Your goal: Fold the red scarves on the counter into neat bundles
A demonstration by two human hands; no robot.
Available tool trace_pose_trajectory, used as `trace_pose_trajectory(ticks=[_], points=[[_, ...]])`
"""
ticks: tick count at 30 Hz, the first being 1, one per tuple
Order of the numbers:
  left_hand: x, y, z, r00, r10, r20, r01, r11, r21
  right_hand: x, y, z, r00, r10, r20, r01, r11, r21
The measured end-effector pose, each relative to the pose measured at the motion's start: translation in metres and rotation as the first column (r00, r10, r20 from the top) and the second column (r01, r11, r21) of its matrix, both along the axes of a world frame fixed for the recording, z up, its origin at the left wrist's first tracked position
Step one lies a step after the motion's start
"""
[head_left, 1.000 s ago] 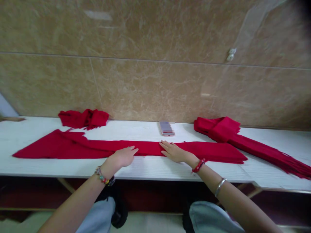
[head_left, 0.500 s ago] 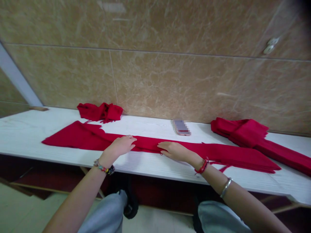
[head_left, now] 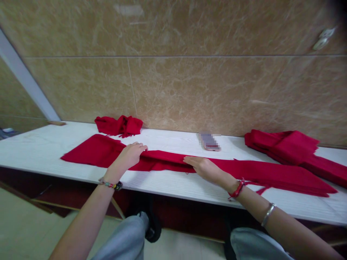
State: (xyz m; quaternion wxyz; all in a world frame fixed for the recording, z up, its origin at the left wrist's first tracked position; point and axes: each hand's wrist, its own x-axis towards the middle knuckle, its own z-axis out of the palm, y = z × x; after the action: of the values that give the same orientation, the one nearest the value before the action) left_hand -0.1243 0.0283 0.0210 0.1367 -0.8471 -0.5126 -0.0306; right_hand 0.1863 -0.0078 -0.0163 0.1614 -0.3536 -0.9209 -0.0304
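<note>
A long red scarf (head_left: 168,157), folded into a strip, lies across the white tabletop. Its left end widens to a point, and several layers show at its right tip. My left hand (head_left: 129,155) pinches the scarf's upper edge left of the middle, raising a fold there; the thumb is mostly hidden. My right hand (head_left: 203,168) rests on the strip farther right, fingers stretched out along it and pointing left.
A crumpled red cloth (head_left: 118,125) lies by the wall at the back left. A phone (head_left: 210,142), blurred out, sits behind the strip. More folded red cloths (head_left: 282,146) are piled at the right. The white table (head_left: 173,186) meets a tiled wall.
My left hand has shifted to the scarf's far edge and lifted a fold, opening a gap between layers. My right hand stays on the strip. The view has turned slightly left.
</note>
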Motion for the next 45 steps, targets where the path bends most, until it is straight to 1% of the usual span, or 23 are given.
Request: trace_pose_trajectory(ticks=[4,8,15,17,19,20,22,23,24,25,26,27,28,30,32,34,36,37,39,40,42,43,45], points=[[-0.007,-0.002,-0.013,0.999,-0.023,0.050,0.033,0.975,-0.218,0.011,-0.001,-0.006,0.997,0.079,0.025,-0.075,0.989,-0.127],[-0.015,-0.003,-0.017,0.997,0.037,0.062,-0.021,0.970,-0.242,0.017,0.000,-0.010,0.995,0.100,-0.003,-0.098,0.974,-0.205],[-0.039,-0.010,-0.005,0.995,0.100,-0.009,-0.099,0.960,-0.263,0.021,0.004,-0.011,0.988,0.154,-0.024,-0.156,0.964,-0.215],[-0.032,-0.020,-0.001,0.981,0.179,-0.079,-0.193,0.946,-0.260,0.019,0.004,-0.011,0.988,0.153,-0.025,-0.155,0.968,-0.200],[-0.013,-0.031,0.003,0.952,0.259,-0.163,-0.291,0.931,-0.221,0.017,0.004,-0.010,0.989,0.146,-0.020,-0.147,0.973,-0.180],[0.000,-0.036,0.004,0.946,0.266,-0.186,-0.300,0.935,-0.188,0.016,0.004,-0.009,0.990,0.140,-0.018,-0.141,0.976,-0.168],[0.023,-0.042,0.001,0.978,0.150,-0.148,-0.170,0.976,-0.136,0.014,0.004,-0.008,0.992,0.127,-0.015,-0.128,0.981,-0.147],[0.032,-0.041,-0.002,0.985,0.131,-0.114,-0.144,0.983,-0.116,0.014,0.003,-0.007,0.992,0.122,-0.016,-0.123,0.982,-0.141],[0.037,-0.039,-0.006,0.984,0.160,-0.079,-0.168,0.979,-0.117,0.014,0.003,-0.007,0.993,0.120,-0.019,-0.121,0.983,-0.141],[0.038,-0.035,-0.011,0.970,0.238,-0.048,-0.242,0.959,-0.148,0.015,0.003,-0.007,0.993,0.119,-0.022,-0.121,0.982,-0.146],[0.036,-0.030,-0.017,0.940,0.339,-0.028,-0.338,0.920,-0.198,0.016,0.003,-0.008,0.992,0.121,-0.025,-0.124,0.980,-0.156],[0.030,-0.024,-0.021,0.899,0.438,-0.022,-0.428,0.864,-0.266,0.017,0.002,-0.009,0.992,0.125,-0.029,-0.128,0.978,-0.167],[0.023,-0.018,-0.025,0.870,0.493,-0.022,-0.472,0.817,-0.332,0.019,0.002,-0.010,0.991,0.130,-0.033,-0.134,0.975,-0.176],[0.006,-0.010,-0.028,0.850,0.526,-0.021,-0.490,0.777,-0.396,0.022,0.003,-0.012,0.989,0.142,-0.043,-0.147,0.972,-0.185],[-0.006,-0.008,-0.026,0.854,0.519,-0.029,-0.484,0.774,-0.408,0.023,0.003,-0.014,0.987,0.150,-0.052,-0.157,0.970,-0.187],[-0.008,-0.011,-0.021,0.853,0.519,-0.057,-0.496,0.769,-0.403,0.023,0.003,-0.014,0.987,0.148,-0.056,-0.156,0.969,-0.189],[-0.002,-0.016,-0.017,0.870,0.484,-0.088,-0.483,0.806,-0.342,0.022,0.003,-0.013,0.988,0.143,-0.049,-0.150,0.970,-0.190],[0.003,-0.019,-0.017,0.897,0.431,-0.099,-0.440,0.852,-0.284,0.022,0.002,-0.011,0.989,0.141,-0.042,-0.147,0.972,-0.185],[0.013,-0.023,-0.016,0.969,0.219,-0.118,-0.237,0.957,-0.170,0.021,0.001,-0.009,0.991,0.135,-0.018,-0.136,0.978,-0.160],[0.018,-0.024,-0.017,0.989,0.080,-0.128,-0.098,0.985,-0.142,0.021,0.000,-0.007,0.992,0.128,-0.004,-0.127,0.982,-0.139],[0.024,-0.023,-0.016,0.982,-0.135,-0.131,0.114,0.981,-0.154,0.023,-0.001,-0.003,0.994,0.109,0.020,-0.107,0.990,-0.093],[0.026,-0.023,-0.015,0.975,-0.184,-0.122,0.162,0.972,-0.171,0.024,-0.001,-0.002,0.994,0.102,0.025,-0.100,0.992,-0.073],[0.026,-0.023,-0.012,0.976,-0.199,-0.091,0.183,0.970,-0.163,0.028,-0.002,0.000,0.995,0.099,0.019,-0.099,0.994,-0.042]])
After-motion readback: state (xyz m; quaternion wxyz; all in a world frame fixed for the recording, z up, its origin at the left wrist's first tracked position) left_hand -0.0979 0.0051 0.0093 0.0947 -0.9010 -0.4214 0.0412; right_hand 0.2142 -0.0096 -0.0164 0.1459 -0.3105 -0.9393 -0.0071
